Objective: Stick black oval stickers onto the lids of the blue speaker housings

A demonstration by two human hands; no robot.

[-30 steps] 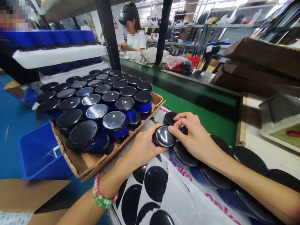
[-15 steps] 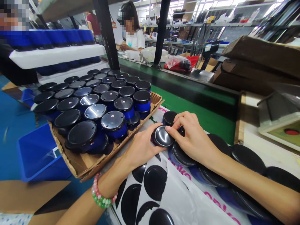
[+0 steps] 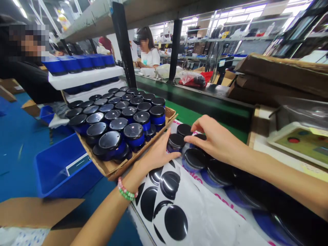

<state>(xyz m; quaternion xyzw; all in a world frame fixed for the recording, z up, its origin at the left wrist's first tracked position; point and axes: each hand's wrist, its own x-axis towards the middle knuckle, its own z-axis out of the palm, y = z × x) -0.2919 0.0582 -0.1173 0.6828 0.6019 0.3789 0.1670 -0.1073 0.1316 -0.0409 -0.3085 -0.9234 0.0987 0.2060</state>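
A small blue jar with a glossy black round top (image 3: 175, 140) stands on the white printed sheet (image 3: 205, 208). Around its near left side my left hand (image 3: 156, 152) is spread, thumb and fingers apart; whether it touches the jar is hard to tell. To the jar's right hovers my right hand (image 3: 214, 138), its thumb and forefinger parted with nothing between them. Several more black-topped jars (image 3: 195, 158) run in rows beneath my right forearm, partly hidden. Sheets of round black stickers (image 3: 176, 222) lie in front of my left wrist, some stickers overlapping.
At left, a cardboard tray (image 3: 112, 172) holds many blue jars with black discs on top. A blue bin (image 3: 64, 164) stands below it. Behind runs a green conveyor belt (image 3: 184, 111). A machine with a red button (image 3: 293, 140) sits at right. A co-worker in white (image 3: 151, 58) sits farther back.
Both hands have loosened from the black-topped jar they were gripping. My right thumb has lifted off its top, and my left fingers have opened. The view has shifted slightly.
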